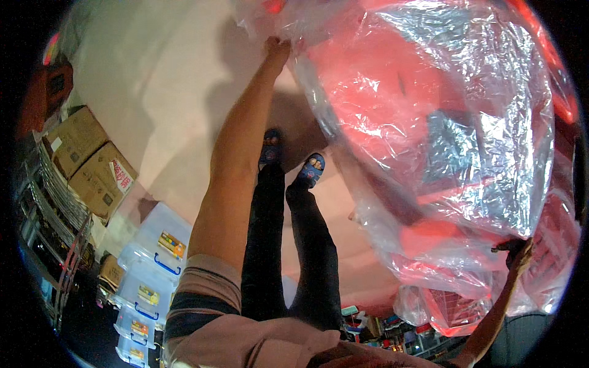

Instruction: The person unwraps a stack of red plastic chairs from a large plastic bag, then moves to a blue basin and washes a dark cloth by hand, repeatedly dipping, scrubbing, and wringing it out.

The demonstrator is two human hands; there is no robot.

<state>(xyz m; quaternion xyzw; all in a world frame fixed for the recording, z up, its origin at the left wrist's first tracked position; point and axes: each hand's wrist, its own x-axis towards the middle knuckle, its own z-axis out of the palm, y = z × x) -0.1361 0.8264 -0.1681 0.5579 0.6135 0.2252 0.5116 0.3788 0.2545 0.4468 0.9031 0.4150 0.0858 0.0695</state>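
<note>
A large sheet of clear plastic film (487, 138) spreads over red things on the right side of the view. My left hand (278, 48) is closed on the film's edge near the top centre, with that arm stretched far forward. At the lower right, my right hand (519, 253) grips the film's near corner, close to a small dark thing that I cannot make out. A dark rectangular patch (448, 147) shows through the film. Both my feet, in blue open-toed slippers (312, 171), stand on the pale floor between the hands.
Cardboard boxes (102, 177) stand at the left beside a metal rack (69, 257). Clear plastic storage boxes (158, 241) with blue handles are stacked at the lower left. Small assorted goods (391, 333) lie behind me, near a red wire basket (455, 303).
</note>
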